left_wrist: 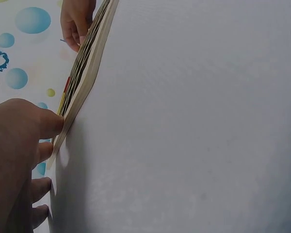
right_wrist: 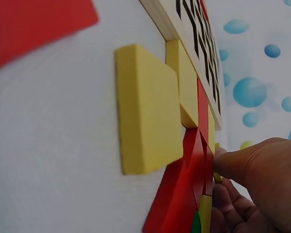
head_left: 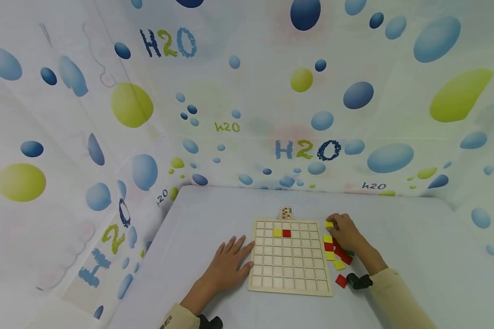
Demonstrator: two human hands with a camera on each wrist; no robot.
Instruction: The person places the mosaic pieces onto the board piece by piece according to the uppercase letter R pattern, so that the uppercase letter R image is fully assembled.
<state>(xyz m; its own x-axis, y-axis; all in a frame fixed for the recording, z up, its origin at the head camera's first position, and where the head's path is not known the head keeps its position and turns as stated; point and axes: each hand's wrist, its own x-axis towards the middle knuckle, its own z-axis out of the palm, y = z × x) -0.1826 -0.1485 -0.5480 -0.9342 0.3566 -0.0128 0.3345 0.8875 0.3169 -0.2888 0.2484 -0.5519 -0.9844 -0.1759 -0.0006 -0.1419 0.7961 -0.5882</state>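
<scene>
Head view, board: a wooden grid board (head_left: 290, 257) lies flat on the white worktop (head_left: 416, 256); one yellow tile (head_left: 277, 232) and one red tile (head_left: 286, 233) sit side by side in its second row, the other cells are bare.
Head view, left hand: the left hand (head_left: 229, 264) rests flat, fingers straight and spread, fingertips touching the board's left edge, likely to keep it from sliding.
Head view, right hand: the right hand (head_left: 345, 231) pinches a small yellow piece (head_left: 329, 224) just beside the board's upper right corner; its grip is closed on that piece.
Head view, loose tiles: red and yellow loose tiles (head_left: 336, 256) lie along the board's right edge, within easy reach; the right hand covers part of them.
Head view, card: a small pattern card (head_left: 286, 212) lies beyond the board; its detail is too small to read.
Left wrist view: the thumb presses the board edge (left_wrist: 82, 80); the cells are hidden edge-on.
Right wrist view: a yellow square (right_wrist: 146, 109) lies near the lens, red ones behind; fingertips (right_wrist: 235, 162) meet at the stack, the pinched piece mostly hidden.
</scene>
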